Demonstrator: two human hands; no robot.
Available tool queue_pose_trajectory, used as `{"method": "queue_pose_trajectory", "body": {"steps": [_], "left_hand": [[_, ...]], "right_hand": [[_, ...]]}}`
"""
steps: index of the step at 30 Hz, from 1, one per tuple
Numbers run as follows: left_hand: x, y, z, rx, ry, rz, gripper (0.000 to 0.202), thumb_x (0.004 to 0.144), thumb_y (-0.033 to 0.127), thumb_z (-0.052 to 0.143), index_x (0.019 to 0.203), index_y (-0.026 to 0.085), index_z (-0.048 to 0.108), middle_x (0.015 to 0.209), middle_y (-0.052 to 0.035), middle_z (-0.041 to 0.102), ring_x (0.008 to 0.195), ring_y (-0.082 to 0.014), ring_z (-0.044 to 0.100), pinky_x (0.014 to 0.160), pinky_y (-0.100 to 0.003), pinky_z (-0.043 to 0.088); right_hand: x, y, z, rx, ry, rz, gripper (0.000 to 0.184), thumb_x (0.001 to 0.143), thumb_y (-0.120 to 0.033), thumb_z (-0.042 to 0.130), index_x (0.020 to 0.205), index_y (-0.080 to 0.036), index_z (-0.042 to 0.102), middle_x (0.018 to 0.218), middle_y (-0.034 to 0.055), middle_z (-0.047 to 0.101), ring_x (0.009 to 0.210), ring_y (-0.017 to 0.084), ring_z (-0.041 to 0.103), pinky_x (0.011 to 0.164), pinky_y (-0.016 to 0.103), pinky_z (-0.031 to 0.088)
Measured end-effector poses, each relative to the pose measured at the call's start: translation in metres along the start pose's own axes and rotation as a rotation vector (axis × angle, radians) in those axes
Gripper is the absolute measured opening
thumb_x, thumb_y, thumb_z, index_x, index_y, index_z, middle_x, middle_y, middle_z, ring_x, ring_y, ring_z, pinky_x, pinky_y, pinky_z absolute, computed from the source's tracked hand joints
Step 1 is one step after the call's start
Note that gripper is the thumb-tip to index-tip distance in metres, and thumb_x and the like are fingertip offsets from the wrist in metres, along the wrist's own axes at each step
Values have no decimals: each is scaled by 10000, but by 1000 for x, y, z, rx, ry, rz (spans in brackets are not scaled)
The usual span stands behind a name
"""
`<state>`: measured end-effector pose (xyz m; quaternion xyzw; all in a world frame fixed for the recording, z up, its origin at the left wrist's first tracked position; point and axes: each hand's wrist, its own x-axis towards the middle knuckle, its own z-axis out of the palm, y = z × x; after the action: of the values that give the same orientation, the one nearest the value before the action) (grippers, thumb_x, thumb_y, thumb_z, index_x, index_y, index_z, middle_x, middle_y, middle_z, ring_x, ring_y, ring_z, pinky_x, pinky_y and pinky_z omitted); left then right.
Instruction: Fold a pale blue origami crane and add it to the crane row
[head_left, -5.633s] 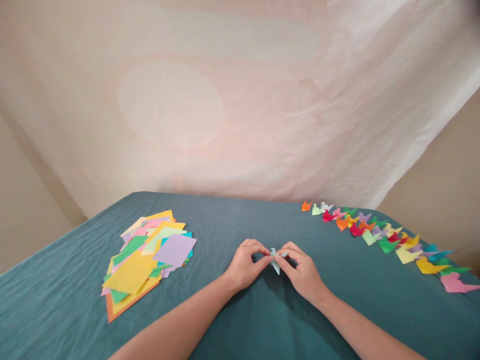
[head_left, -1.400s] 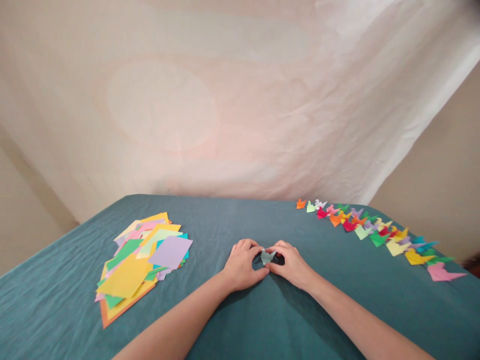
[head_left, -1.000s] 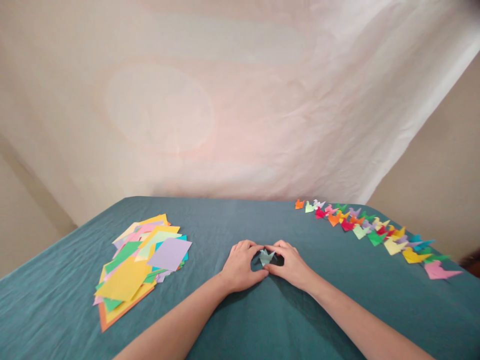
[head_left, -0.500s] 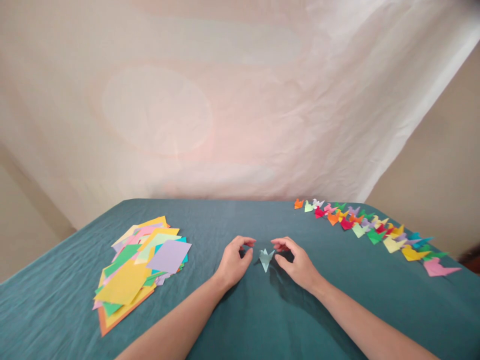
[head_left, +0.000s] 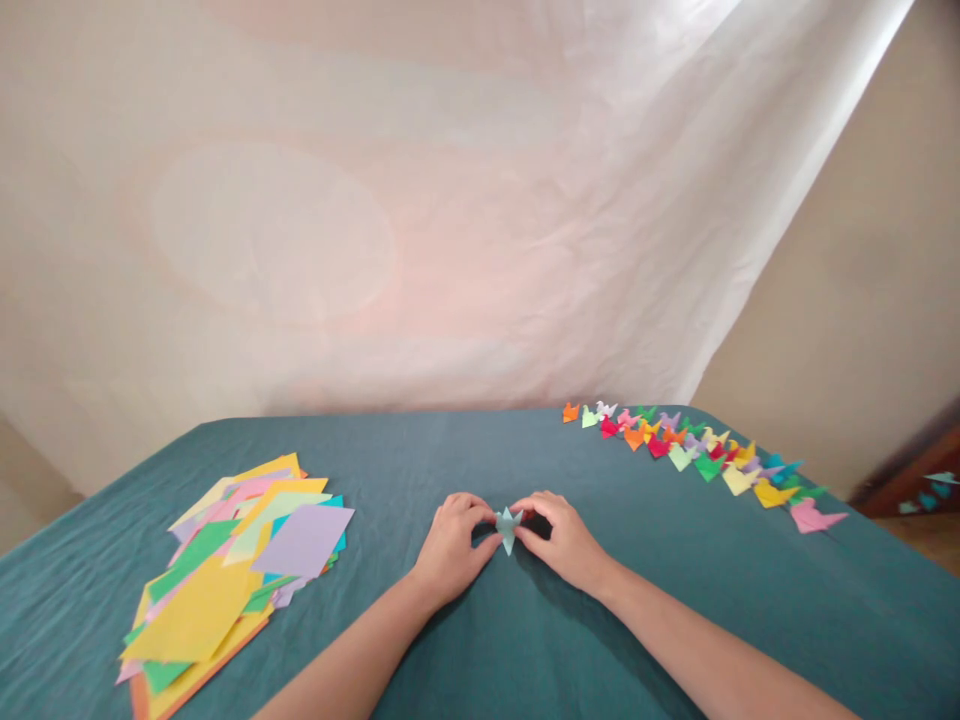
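A small pale blue-green origami crane [head_left: 508, 530] is between my two hands near the middle of the table. My left hand [head_left: 456, 545] grips its left side with thumb and fingertips. On the opposite side, my right hand [head_left: 562, 540] pinches the crane the same way. Its pointed tips stick out toward the back and toward me. The fingertips cover part of its two sides.
A loose pile of coloured paper squares [head_left: 199, 600] lies on the left of the green tablecloth [head_left: 420, 450]. Several finished paper cranes [head_left: 709, 467] stand in slanting rows along the right side. Behind the table hangs a pale cloth [head_left: 450, 250].
Both hands have closed in from either side and taken hold of the crane, which stood free between them before. The whole view has shifted a little to the right.
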<state>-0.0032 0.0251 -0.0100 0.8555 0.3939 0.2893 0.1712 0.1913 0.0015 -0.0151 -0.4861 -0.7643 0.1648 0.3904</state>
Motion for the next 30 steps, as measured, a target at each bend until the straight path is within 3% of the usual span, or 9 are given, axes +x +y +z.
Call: {"method": "queue_pose_trajectory", "body": {"steps": [22,30], "left_hand": [[9,-5,-1,-34,9,60,128,838,240,507,785,200,617,928,-45,599,934,-200,524,867,-347,409],[6,-8,2,-27,68,1,170,824,265,528,962,192,595,961,-59,600,941,-211,531,870,-358,412]], "right_hand": [[1,-5,-3,-29,108,-34,63,820,-218,583,833,-210,644,777,3,642,773,149,549,753,283,376],[4,-2,-11,-6,174,-20,162,873,-234,511,852,-215,670,792,19,649,785,153,560,753,279,403]]}}
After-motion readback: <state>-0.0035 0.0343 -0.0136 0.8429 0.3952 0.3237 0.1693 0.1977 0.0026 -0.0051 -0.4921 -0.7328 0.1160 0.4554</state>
